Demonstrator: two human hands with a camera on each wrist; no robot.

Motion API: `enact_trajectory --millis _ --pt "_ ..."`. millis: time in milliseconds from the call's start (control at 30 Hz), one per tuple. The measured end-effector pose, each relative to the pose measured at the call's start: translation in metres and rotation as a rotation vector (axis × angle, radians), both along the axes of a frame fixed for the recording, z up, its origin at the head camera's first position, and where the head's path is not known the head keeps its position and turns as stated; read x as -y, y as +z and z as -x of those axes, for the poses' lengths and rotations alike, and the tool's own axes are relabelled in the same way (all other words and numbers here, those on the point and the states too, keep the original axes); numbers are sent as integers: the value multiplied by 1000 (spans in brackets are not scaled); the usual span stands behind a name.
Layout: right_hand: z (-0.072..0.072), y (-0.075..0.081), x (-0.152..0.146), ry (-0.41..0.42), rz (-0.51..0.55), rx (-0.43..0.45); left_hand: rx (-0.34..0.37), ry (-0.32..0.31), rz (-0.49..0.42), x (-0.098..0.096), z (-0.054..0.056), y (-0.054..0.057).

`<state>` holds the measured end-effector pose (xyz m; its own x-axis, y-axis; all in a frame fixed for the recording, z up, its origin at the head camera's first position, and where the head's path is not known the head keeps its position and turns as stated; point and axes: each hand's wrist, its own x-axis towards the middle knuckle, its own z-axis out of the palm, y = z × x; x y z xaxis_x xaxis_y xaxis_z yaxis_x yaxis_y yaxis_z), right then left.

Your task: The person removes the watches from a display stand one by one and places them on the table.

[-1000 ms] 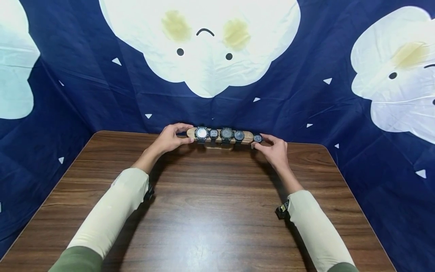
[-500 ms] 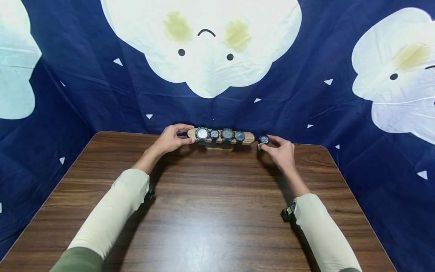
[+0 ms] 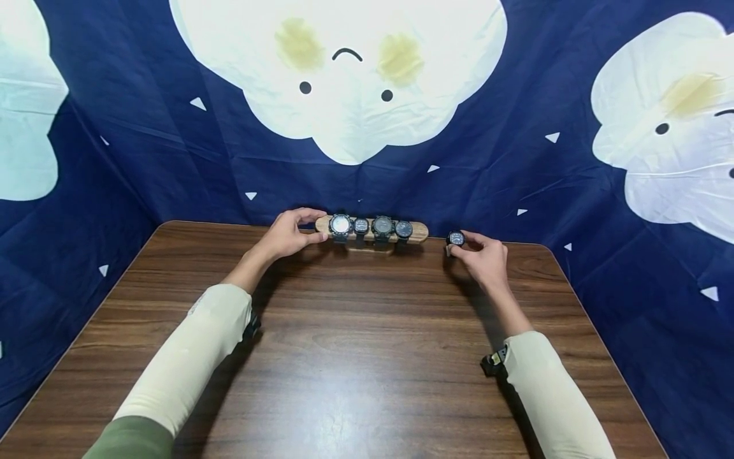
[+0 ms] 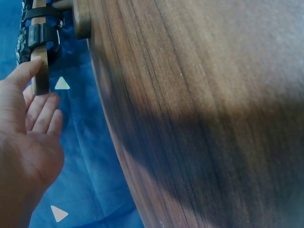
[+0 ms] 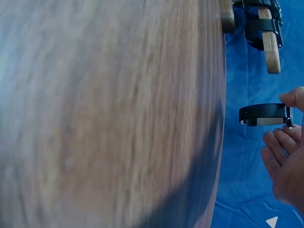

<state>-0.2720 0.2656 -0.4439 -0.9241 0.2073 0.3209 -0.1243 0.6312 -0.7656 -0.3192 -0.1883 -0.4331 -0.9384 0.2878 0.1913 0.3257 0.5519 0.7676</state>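
At the back of the table, a wooden watch stand (image 3: 422,231) carries several black wristwatches (image 3: 383,225) side by side on its bar. My left hand (image 3: 289,234) grips the bar's left end between thumb and fingers; in the left wrist view the thumb lies on the bar end (image 4: 42,81). To the right of the stand, my right hand (image 3: 486,256) pinches a small black wristwatch (image 3: 455,238) with its dial facing up. The right wrist view shows this watch's looped strap (image 5: 262,112) held at one side, apart from the bar's bare right end (image 5: 272,56).
The brown wood-grain table (image 3: 355,331) extends from the stand toward me. Right behind its far edge hangs a dark blue cloth (image 3: 321,178) with white clouds, and it runs along both sides too. Each sleeve has a small black device at the wrist.
My right hand has drawn the small wristwatch off the bar's right end and carried it to the right, leaving a gap. The left hand has stayed on the left end.
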Motion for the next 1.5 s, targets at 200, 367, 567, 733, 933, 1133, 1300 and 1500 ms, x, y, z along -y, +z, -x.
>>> enact_trajectory --millis 200,367,567,733,933,1133,1300,1500 --pt "-3 3 -9 -4 3 7 0 -5 1 2 1 -1" --pt "-7 4 -15 -19 -3 24 0 -7 3 1 1 0" --pt "-9 5 -23 -50 -43 45 -1 -11 11 1 1 0" --pt "-11 7 -30 -62 -53 74 1 -10 8 0 2 1" --pt "-12 7 -36 -53 -53 105 8 -7 3 0 2 1" --pt "-12 7 -45 -60 -76 120 12 -13 -15 0 3 0" --pt "-12 7 -51 -72 -88 158 15 -14 -20 -1 2 0" --pt "-11 5 -55 -74 -96 176 19 -14 -17 0 0 0"
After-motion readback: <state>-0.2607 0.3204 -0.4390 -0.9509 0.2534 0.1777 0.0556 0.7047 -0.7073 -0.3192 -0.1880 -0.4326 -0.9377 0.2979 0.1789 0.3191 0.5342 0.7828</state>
